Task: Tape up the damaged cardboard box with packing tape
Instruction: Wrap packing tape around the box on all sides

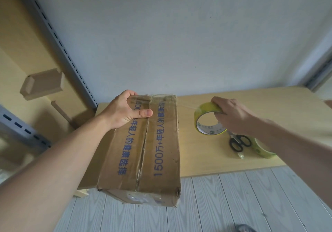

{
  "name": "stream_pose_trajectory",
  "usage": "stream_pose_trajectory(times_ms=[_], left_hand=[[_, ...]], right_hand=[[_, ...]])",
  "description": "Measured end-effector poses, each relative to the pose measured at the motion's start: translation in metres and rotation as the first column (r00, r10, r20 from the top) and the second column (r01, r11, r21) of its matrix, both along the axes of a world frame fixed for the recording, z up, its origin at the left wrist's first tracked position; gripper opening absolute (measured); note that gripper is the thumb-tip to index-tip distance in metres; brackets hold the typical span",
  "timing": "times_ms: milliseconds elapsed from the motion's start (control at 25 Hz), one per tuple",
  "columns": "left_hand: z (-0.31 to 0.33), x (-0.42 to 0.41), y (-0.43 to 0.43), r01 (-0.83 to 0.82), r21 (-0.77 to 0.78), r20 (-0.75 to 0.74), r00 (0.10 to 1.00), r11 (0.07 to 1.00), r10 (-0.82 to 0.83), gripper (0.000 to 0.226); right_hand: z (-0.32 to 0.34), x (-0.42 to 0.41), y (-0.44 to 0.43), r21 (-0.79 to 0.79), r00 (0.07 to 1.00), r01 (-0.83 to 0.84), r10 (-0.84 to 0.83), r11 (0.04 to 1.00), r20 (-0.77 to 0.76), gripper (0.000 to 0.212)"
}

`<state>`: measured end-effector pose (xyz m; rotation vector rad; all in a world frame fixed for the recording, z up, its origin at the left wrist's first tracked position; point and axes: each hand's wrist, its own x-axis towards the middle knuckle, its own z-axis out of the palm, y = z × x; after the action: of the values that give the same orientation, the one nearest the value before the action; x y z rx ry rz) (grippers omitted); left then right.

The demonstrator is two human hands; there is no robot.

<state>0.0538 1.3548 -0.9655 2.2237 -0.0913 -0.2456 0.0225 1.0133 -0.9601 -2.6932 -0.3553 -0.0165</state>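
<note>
The box lay on the table, its near end sticking over the edge; the left hand gripped its far end; the right hand held the tape, fingers curled through the roll; the cardboard looked light and bendy, best held by its edges.

The brown cardboard box with blue print is lying lengthwise on the worktop, its scuffed near end overhanging the edge. Its top flaps are meeting along a centre seam, and clear tape is crossing the far end. The left hand is gripping that end. A yellowish packing tape roll, gripped by the right hand, is standing on edge near the box, a clear strip stretching between them.
</note>
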Motion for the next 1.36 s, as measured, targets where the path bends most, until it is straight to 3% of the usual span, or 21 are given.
stream_pose_trajectory(times_ms=[200, 360, 440, 560, 640, 760, 880, 960, 1040, 1200, 1360], left_hand=[[0.008, -0.008, -0.005, 0.041, -0.001, 0.043, 0.998, 0.999, -0.041, 0.123], [0.039, -0.018, -0.031, 0.138, 0.364, 0.249, 0.939, 0.921, -0.239, 0.084], [0.053, -0.020, -0.065, 0.150, 0.562, 0.177, 0.939, 0.813, -0.296, 0.092], [0.046, -0.022, -0.114, 0.167, 0.692, -0.130, 0.986, 0.702, -0.106, 0.126], [0.036, -0.018, -0.120, 0.127, 0.702, -0.182, 0.983, 0.701, 0.003, 0.121], [0.042, -0.015, -0.109, 0.037, 0.663, -0.088, 0.996, 0.748, 0.028, 0.096], [0.041, -0.013, -0.098, -0.141, 0.518, 0.064, 0.990, 0.844, 0.127, 0.077], [0.035, -0.009, -0.089, -0.243, 0.303, 0.107, 0.969, 0.921, 0.220, 0.068], [0.031, -0.002, -0.076, -0.288, 0.031, 0.055, 0.957, 0.957, 0.286, 0.069], [0.032, -0.007, -0.059, -0.194, -0.348, -0.021, 0.980, 0.917, 0.199, 0.065], [0.008, -0.025, -0.045, -0.141, -0.628, -0.114, 0.989, 0.765, 0.089, 0.053]], right_hand=[[-0.033, -0.010, 0.009, 0.090, 1.000, -0.021, 0.022, 0.996, -0.016, 0.017], [-0.056, -0.012, 0.027, 0.146, 0.996, -0.020, 0.033, 0.989, -0.087, 0.013], [-0.059, -0.009, 0.033, 0.159, 0.995, 0.000, 0.017, 0.987, -0.101, 0.012], [-0.058, -0.007, 0.034, 0.183, 0.992, 0.020, 0.003, 0.983, -0.124, 0.011], [-0.058, -0.006, 0.034, 0.191, 0.990, 0.038, -0.011, 0.981, -0.140, 0.011], [-0.052, -0.003, 0.036, 0.281, 0.980, 0.152, -0.108, 0.948, -0.168, 0.016], [-0.037, 0.002, 0.034, 0.381, 0.972, 0.236, -0.211, 0.894, -0.106, 0.020], [-0.021, 0.004, 0.033, 0.449, 0.972, 0.223, -0.230, 0.865, -0.040, 0.023], [-0.003, 0.008, 0.036, 0.511, 0.969, 0.190, -0.245, 0.838, 0.042, 0.028], [0.018, 0.012, 0.049, 0.549, 0.963, 0.133, -0.239, 0.825, 0.125, 0.032], [0.018, 0.011, 0.064, 0.518, 0.977, 0.115, -0.190, 0.848, 0.094, 0.024]])
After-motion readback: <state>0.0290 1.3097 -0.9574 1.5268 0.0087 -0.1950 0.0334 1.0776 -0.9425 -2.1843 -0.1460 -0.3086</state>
